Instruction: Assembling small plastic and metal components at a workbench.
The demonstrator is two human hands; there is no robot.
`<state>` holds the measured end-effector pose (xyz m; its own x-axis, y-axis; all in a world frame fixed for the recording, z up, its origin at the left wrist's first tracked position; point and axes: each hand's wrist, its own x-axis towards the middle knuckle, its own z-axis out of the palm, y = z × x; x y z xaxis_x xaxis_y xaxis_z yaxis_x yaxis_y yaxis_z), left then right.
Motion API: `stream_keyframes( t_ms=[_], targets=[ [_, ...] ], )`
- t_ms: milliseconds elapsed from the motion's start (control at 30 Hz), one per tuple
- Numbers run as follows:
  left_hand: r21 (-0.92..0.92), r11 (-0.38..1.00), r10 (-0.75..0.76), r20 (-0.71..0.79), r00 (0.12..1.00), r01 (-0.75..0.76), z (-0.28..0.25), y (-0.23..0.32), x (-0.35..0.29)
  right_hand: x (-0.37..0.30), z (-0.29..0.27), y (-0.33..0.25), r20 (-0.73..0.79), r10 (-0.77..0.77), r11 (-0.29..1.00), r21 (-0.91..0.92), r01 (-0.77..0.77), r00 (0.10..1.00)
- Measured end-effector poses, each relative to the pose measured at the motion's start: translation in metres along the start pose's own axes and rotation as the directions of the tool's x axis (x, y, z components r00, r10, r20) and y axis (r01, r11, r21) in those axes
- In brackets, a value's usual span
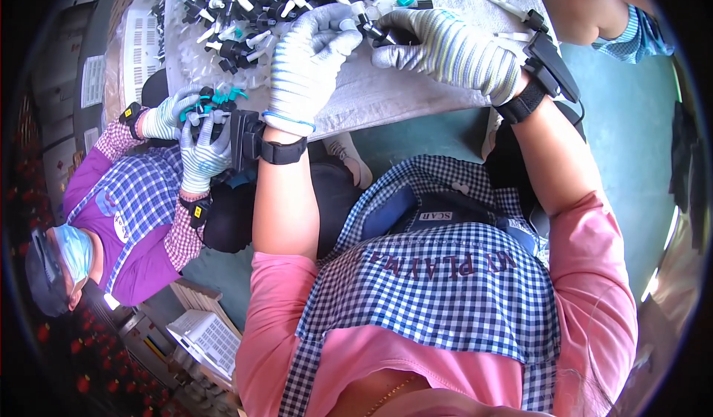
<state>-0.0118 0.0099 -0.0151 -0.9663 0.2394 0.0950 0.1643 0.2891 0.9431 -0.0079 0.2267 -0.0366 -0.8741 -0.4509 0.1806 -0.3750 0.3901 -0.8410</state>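
Observation:
My left hand [306, 64], in a striped knit glove, is over the near side of the pile. Its thumb and forefinger pinch together at a small pale translucent cap [347, 25]. Close on its right, my right hand [453, 51], gloved alike, grips a small black plastic fitting [399, 36] between thumb and fingers. The fitting's end almost meets the pale cap; whether they touch I cannot tell. Beyond both hands lies a heap of black fittings with white nozzles [243, 1], mixed with teal and clear pieces.
A whitish cloth-covered table [438, 94] bears the heap. At my left, a masked co-worker's gloved hands [200, 150] hold teal and clear pieces [215, 103]. White crates [139, 49] stand beyond the table's left edge. Another person's bent limb [594, 8] shows at the upper right.

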Motion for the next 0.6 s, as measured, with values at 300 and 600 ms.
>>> stream_keyframes(
  t_ms=[300, 600],
  targets=[
    [-0.273, 0.959, -0.057, 0.052, 0.997, 0.069, -0.011, 0.006, -0.004, -0.001, -0.005, -0.013, 0.03, -0.068, 0.998, -0.006, 0.068, 0.997],
    [-0.161, 0.981, -0.094, 0.114, 0.989, 0.112, -0.012, 0.01, -0.006, -0.005, -0.002, -0.007, 0.038, -0.126, 0.982, -0.136, 0.13, 0.991]
  ],
)
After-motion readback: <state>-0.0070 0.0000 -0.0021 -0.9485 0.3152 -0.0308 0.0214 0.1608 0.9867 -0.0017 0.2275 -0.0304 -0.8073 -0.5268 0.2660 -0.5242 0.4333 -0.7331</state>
